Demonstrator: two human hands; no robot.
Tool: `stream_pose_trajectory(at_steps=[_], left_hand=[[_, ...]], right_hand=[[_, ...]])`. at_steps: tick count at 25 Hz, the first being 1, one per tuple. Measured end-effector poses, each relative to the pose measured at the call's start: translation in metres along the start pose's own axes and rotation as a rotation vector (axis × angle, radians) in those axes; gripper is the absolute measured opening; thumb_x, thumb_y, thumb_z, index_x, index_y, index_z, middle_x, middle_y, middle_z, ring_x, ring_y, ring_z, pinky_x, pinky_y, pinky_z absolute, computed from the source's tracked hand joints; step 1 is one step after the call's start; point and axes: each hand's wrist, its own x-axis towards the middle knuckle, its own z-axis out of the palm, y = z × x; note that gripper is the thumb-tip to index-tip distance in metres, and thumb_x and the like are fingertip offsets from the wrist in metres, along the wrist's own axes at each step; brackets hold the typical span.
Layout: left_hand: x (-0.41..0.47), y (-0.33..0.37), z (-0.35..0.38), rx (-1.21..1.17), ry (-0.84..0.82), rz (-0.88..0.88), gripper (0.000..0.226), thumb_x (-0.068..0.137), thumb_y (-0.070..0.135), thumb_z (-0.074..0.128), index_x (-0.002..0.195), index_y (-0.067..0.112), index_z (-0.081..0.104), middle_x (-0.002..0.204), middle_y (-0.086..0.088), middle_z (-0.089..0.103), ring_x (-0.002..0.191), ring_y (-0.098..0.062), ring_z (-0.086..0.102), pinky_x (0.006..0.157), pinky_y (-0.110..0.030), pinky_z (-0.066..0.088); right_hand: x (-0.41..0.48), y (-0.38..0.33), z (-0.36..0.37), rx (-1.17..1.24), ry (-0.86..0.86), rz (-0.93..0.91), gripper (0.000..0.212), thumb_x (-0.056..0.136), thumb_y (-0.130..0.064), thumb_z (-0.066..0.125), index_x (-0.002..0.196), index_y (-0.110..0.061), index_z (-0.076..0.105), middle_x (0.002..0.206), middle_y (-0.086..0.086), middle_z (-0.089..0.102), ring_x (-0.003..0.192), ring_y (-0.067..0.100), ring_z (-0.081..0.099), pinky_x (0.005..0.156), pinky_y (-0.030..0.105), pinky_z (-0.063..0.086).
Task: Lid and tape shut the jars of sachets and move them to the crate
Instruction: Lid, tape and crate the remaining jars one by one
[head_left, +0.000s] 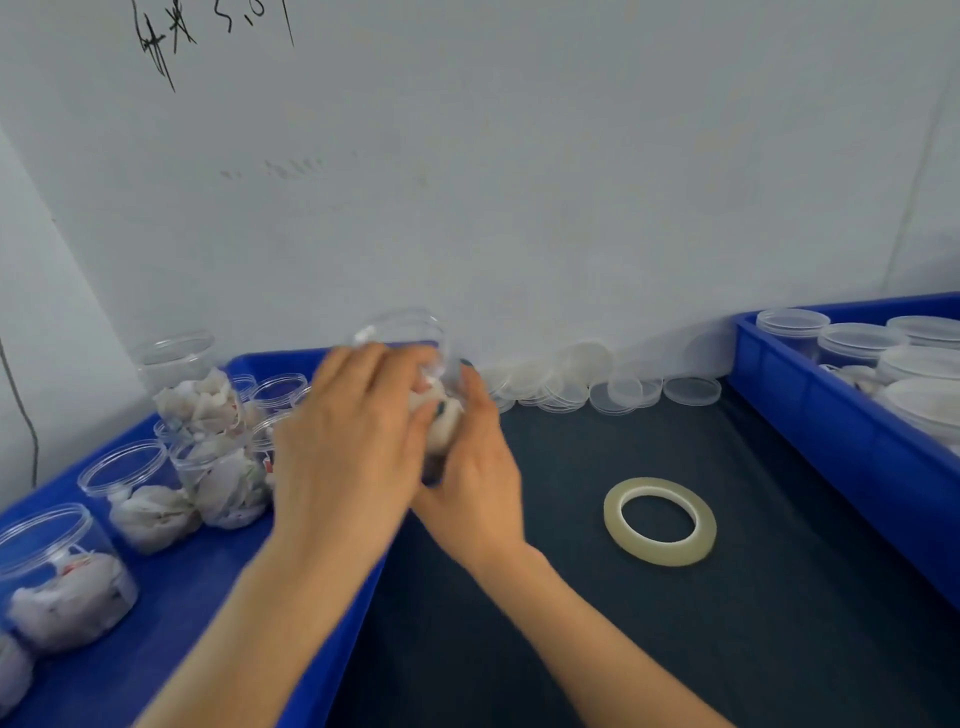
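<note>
A clear jar of white sachets (415, 343), open at the top and without a lid, is held above the inner edge of the left blue tray (171, 613). My left hand (348, 447) wraps its near side and my right hand (472, 467) grips it from the right and below. Motion blurs both hands and the jar. A roll of clear tape (660, 521) lies flat on the dark mat, to the right of my hands. Clear lids (571, 384) are piled along the wall. The blue crate (831, 415) at the right holds lidded jars (857, 340).
Several open jars of sachets (218, 467) stand in the left tray, one stacked on another near the back. The dark mat (675, 649) lies between the tray and the crate. A white wall with black writing rises right behind.
</note>
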Motion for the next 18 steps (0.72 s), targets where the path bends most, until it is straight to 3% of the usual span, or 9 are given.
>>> stream_pose_trajectory(at_steps=[2,3,5,7,10,13,15,18], left_hand=[[-0.021,0.023,0.018,-0.088,-0.065,-0.008,0.025,0.080,0.025,0.070,0.106,0.026,0.068,0.097,0.011,0.066,0.093,-0.012,0.054,0.060,-0.028,0.048],[-0.030,0.029,0.033,-0.164,-0.122,-0.040,0.025,0.081,0.028,0.069,0.106,0.029,0.068,0.096,0.016,0.065,0.091,-0.008,0.056,0.060,-0.020,0.045],[-0.042,0.037,0.066,-0.315,-0.256,-0.111,0.028,0.085,0.035,0.068,0.113,0.034,0.065,0.107,0.022,0.061,0.100,0.001,0.053,0.068,-0.009,0.041],[-0.047,0.040,0.102,-0.498,-0.318,-0.210,0.046,0.083,0.036,0.075,0.125,0.033,0.058,0.126,0.021,0.050,0.120,0.002,0.042,0.089,-0.010,0.040],[-0.047,0.044,0.142,-0.973,-0.349,-0.584,0.082,0.074,0.025,0.087,0.140,0.032,0.039,0.137,0.015,0.047,0.130,-0.005,0.045,0.107,-0.024,0.041],[-0.059,0.047,0.168,-1.071,-0.335,-0.651,0.090,0.061,0.037,0.093,0.134,0.039,0.040,0.126,0.017,0.061,0.121,-0.001,0.055,0.097,-0.015,0.045],[-0.065,0.044,0.175,-1.068,-0.299,-0.651,0.094,0.054,0.047,0.091,0.133,0.038,0.042,0.126,0.017,0.061,0.119,0.005,0.055,0.096,-0.014,0.045],[-0.068,0.042,0.182,-1.080,-0.308,-0.621,0.090,0.063,0.024,0.094,0.135,0.033,0.040,0.129,0.014,0.059,0.121,0.006,0.053,0.102,-0.018,0.044]], right_hand=[[-0.030,0.032,-0.031,-0.106,-0.034,0.046,0.091,0.071,-0.064,0.067,0.144,-0.039,0.019,0.130,-0.028,0.047,0.108,-0.004,0.054,0.081,0.009,0.045],[-0.045,0.049,-0.043,-0.150,-0.076,0.096,0.093,0.072,-0.065,0.068,0.146,-0.039,0.017,0.133,-0.027,0.045,0.112,-0.002,0.053,0.084,0.009,0.044],[-0.061,0.080,-0.059,-0.261,-0.133,0.153,0.101,0.077,-0.062,0.067,0.154,-0.021,0.016,0.146,-0.006,0.044,0.128,0.008,0.044,0.104,0.028,0.044],[-0.061,0.102,-0.065,-0.388,-0.140,0.155,0.098,0.083,-0.056,0.066,0.152,-0.002,0.022,0.151,0.008,0.041,0.134,0.011,0.029,0.119,0.049,0.027],[-0.049,0.114,-0.068,-0.497,-0.219,0.128,0.092,0.089,-0.056,0.059,0.151,0.002,0.022,0.156,0.011,0.033,0.145,0.014,0.029,0.124,0.044,-0.005],[-0.049,0.120,-0.072,-0.617,-0.419,0.113,0.094,0.088,-0.052,0.052,0.155,0.000,0.011,0.161,0.012,0.019,0.150,0.016,0.021,0.119,0.039,-0.022],[-0.047,0.121,-0.081,-0.619,-0.484,0.093,0.086,0.084,-0.040,0.052,0.154,0.000,0.018,0.158,0.014,0.030,0.147,0.022,0.028,0.122,0.041,-0.014],[-0.026,0.131,-0.103,-0.448,-0.391,0.210,0.055,0.090,-0.024,0.050,0.144,-0.017,0.046,0.146,0.002,0.049,0.134,0.021,0.043,0.121,0.041,0.020]])
